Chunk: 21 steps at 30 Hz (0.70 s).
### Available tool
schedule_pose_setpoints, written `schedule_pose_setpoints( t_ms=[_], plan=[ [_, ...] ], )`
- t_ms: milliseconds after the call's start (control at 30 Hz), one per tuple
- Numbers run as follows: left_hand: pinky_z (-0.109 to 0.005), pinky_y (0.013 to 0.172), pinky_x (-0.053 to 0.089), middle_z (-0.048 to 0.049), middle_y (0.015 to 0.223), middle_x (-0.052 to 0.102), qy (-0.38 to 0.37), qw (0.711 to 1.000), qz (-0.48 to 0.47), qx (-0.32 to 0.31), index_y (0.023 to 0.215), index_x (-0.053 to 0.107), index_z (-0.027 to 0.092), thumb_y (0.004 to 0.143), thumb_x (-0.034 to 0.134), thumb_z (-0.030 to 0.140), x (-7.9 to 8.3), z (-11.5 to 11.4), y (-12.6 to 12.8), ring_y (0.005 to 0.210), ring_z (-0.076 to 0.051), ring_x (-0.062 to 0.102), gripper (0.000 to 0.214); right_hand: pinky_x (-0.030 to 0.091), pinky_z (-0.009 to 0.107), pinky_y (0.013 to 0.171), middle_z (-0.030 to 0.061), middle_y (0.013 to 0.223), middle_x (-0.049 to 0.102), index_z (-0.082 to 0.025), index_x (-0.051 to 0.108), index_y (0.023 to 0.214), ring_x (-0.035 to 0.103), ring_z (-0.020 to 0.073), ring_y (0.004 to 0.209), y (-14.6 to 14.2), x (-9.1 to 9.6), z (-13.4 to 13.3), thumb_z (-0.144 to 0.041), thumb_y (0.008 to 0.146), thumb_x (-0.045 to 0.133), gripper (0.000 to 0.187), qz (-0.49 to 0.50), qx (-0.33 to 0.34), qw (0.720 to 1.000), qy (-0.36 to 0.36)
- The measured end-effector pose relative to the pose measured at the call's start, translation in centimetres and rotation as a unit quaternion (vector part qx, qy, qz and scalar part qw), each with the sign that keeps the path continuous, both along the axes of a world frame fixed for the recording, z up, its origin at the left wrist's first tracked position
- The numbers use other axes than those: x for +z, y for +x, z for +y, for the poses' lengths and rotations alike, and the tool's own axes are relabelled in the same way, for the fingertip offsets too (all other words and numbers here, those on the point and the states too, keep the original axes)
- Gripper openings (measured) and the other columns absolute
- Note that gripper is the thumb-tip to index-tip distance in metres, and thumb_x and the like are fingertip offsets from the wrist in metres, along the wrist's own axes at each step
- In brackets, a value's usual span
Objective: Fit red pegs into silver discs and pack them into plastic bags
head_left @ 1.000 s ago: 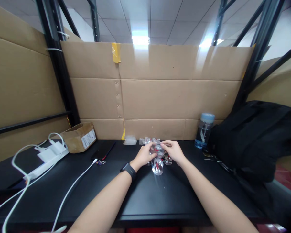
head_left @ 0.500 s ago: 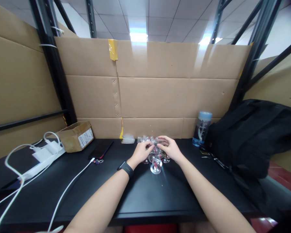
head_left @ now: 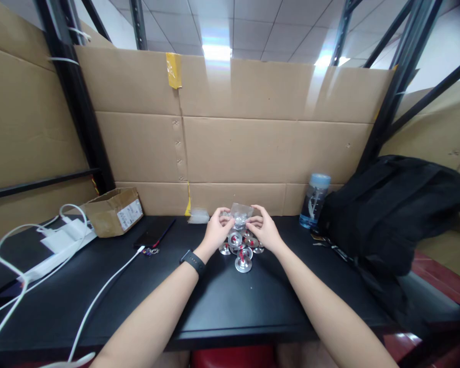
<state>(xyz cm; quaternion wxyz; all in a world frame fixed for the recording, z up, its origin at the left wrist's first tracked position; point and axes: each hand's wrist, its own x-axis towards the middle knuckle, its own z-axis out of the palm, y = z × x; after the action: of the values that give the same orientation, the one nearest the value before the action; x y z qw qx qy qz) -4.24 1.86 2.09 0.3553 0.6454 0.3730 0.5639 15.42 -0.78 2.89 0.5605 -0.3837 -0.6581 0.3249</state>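
Note:
A small clear plastic bag stands up between my two hands, with something shiny low in it that is too small to name. My left hand pinches the bag's left side, fingers curled. On the opposite side, my right hand has its thumb and fingers closed at the bag's edge. Right below lies a heap of shiny round metal pieces with flared discs and red parts. Fingers and bag hide the back of the heap.
A small clear packet lies by the cardboard wall. To the left are a phone, a white cable, an open carton and a power strip. A water bottle and black backpack stand right.
Both hands have risen slightly, and the clear bag now shows upright between them. More of the metal heap is uncovered below. The whole view has shifted a little.

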Motion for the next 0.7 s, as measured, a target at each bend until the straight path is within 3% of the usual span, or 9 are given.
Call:
schedule_pose_setpoints(
  t_ms=[167,333,500,600,700],
  plan=[
    [-0.032,0.077,0.058,-0.0055,0.098,0.072,-0.019,0.997,-0.072,-0.017,0.104,0.045,0.022,0.078,0.074,0.03,-0.1,0.2,0.1,0.08,-0.016,0.072,0.04,0.059,0.033,0.076,0.0007,0.083,0.073,-0.025,0.049,0.119,0.073,0.0194,0.074,-0.2,0.2,-0.1,-0.039,0.074,0.077,0.055,0.067,0.0,0.997,-0.022],
    [-0.033,0.077,0.059,-0.0101,0.113,0.071,0.003,0.999,-0.034,-0.038,0.087,0.061,0.017,0.078,0.07,0.027,0.6,-0.2,0.0,0.083,-0.019,0.073,0.017,0.056,0.031,0.07,0.0045,0.076,0.073,-0.018,0.07,0.085,0.07,0.0198,0.071,0.0,0.5,-0.1,-0.036,0.074,0.075,0.021,0.043,0.002,0.999,-0.027],
    [-0.039,0.099,0.055,-0.0126,0.116,0.074,0.046,0.996,0.013,-0.072,0.094,0.078,0.016,0.082,0.067,0.025,1.5,-0.7,-0.1,0.109,-0.026,0.069,0.019,0.055,0.034,0.075,0.0072,0.085,0.077,-0.017,0.079,0.091,0.07,0.0214,0.076,0.2,0.9,-0.4,-0.037,0.075,0.075,0.026,0.03,0.001,0.999,-0.026],
    [-0.038,0.092,0.058,-0.0144,0.124,0.071,0.024,0.994,0.025,-0.101,0.111,0.076,0.014,0.084,0.067,0.025,1.6,-0.8,-0.3,0.104,-0.025,0.071,0.031,0.054,0.031,0.069,0.0059,0.081,0.076,-0.015,0.079,0.102,0.067,0.0187,0.07,0.3,0.9,-0.7,-0.035,0.073,0.078,0.035,0.026,0.031,0.998,-0.044],
    [-0.035,0.086,0.06,-0.0154,0.143,0.059,0.032,0.994,0.061,-0.09,0.129,0.068,0.015,0.083,0.068,0.021,1.4,-0.7,-0.5,0.097,-0.022,0.072,0.046,0.045,0.024,0.051,-0.0003,0.064,0.069,-0.016,0.07,0.128,0.054,0.0118,0.05,0.6,0.8,-0.8,-0.033,0.074,0.078,0.057,0.01,0.045,0.995,-0.084]
  ],
)
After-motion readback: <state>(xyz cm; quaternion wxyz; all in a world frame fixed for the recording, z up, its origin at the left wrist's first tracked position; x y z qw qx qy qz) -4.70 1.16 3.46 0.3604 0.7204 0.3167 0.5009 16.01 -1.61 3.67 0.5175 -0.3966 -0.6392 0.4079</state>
